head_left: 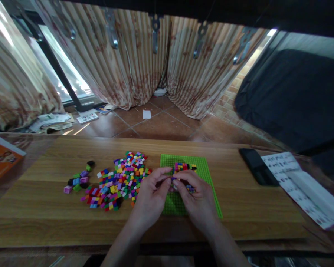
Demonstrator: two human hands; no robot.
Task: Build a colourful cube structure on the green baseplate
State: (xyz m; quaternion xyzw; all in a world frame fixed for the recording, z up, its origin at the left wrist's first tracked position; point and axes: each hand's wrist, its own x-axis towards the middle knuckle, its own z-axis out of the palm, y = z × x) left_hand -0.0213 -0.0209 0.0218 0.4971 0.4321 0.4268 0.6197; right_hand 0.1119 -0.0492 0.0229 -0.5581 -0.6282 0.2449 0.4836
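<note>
The left hand (pixel 153 196) and right hand (pixel 199 196), fingertips pinched narrow, jointly held a small brick (pixel 173 178), partly hidden, above the green baseplate (pixel 203 168). Joined bricks (pixel 180 167) stood at one o'clock; on the counter (pixel 239 211), loose bricks (pixel 128 176) lay at nine, a phone (pixel 258 167) near three.

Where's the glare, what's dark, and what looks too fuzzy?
Head view: glare whitens the window at upper left; head view: the dark cover at right shows little detail; head view: the small piece between the fingers is unclear, and the paper sheet too soft to read.
</note>
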